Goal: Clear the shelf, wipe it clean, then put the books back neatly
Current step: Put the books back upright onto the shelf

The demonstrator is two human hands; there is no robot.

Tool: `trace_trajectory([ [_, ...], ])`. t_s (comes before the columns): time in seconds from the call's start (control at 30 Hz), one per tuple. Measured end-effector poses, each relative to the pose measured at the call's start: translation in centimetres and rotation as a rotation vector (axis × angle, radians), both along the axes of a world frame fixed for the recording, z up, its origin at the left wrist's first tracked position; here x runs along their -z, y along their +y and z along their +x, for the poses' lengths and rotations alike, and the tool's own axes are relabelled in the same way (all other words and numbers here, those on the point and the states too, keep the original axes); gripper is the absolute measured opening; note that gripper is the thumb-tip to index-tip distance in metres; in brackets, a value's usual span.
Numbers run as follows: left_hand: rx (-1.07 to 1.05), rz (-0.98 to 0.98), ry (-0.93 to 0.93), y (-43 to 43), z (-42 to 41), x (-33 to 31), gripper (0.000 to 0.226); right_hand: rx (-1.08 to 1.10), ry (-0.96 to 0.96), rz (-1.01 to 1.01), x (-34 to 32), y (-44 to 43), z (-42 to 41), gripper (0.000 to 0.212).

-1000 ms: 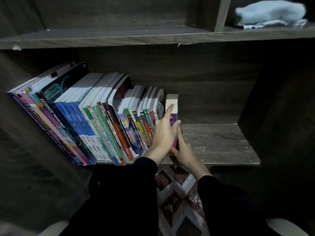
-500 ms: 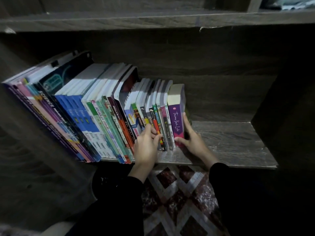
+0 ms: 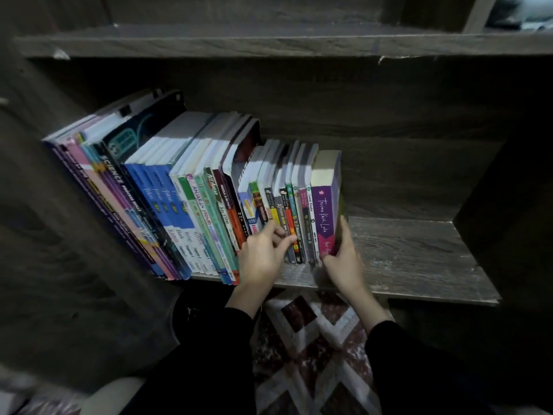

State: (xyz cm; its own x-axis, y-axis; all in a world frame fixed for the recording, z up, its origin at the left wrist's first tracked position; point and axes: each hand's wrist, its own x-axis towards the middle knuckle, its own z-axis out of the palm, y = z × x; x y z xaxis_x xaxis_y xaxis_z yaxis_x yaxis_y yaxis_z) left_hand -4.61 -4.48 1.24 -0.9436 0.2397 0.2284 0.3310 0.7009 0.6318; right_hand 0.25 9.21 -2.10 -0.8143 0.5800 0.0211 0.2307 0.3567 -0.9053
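Left hand (image 3: 263,259) leaves purple book (image 3: 324,211), now further left, fingers curled at thin paperbacks (image 3: 294,211); grip unclear. Right hand (image 3: 344,265) now wraps purple book, at row's right end on shelf (image 3: 419,259). Judged: squaring up row, task near done. Count: two hands, one shelf board, twenty-odd books (image 3: 167,199).

Left hand (image 3: 263,256) reaches forward, fingers curled; right hand (image 3: 341,262) beside it in a pinching grip.

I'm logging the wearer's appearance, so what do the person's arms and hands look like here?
The left sleeve and right sleeve are long, plain black, reaching the wrists. The left hand and right hand are bare: no gloves, no ring or watch visible in this dim view.
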Motion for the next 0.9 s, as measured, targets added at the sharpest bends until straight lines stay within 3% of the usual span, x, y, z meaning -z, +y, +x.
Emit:
trace_trajectory([
  [0.1, 0.041, 0.089, 0.137, -1.8, 1.0, -0.8, 0.017, 0.11, 0.193, 0.146, -1.5, -2.0, 0.4, 0.073],
  [0.2, -0.034, 0.098, 0.286, -3.6, 2.1, -1.9, 0.02, 0.079, 0.406, 0.516, -3.9, -3.4, 0.0, 0.061],
  [0.3, -0.085, 0.022, 0.265, -4.7, 1.9, -2.7, 0.021, -0.035, 0.365, 0.811, -6.1, -4.0, -1.3, 0.061],
  [0.4, -0.102, -0.03, 0.11, -4.6, 1.4, -3.3, 0.03, -0.173, 0.179, 0.983, -7.6, -4.3, -2.3, 0.069],
  [0.5, -0.111, 0.354, -0.211, -3.0, 3.0, -3.4, 0.041, -0.251, 0.056, 1.015, -7.8, -4.0, -2.6, 0.078],
  [0.67, -0.086, 0.899, -0.745, -0.5, 4.2, -1.9, 0.076, -0.279, 0.083, 1.013, -7.9, -3.4, -2.4, 0.081],
  [0.9, -0.186, 1.375, -0.792, 1.3, 4.1, -3.5, 0.077, -0.308, 0.112, 0.97, -7.8, -3.1, -2.4, 0.085],
])
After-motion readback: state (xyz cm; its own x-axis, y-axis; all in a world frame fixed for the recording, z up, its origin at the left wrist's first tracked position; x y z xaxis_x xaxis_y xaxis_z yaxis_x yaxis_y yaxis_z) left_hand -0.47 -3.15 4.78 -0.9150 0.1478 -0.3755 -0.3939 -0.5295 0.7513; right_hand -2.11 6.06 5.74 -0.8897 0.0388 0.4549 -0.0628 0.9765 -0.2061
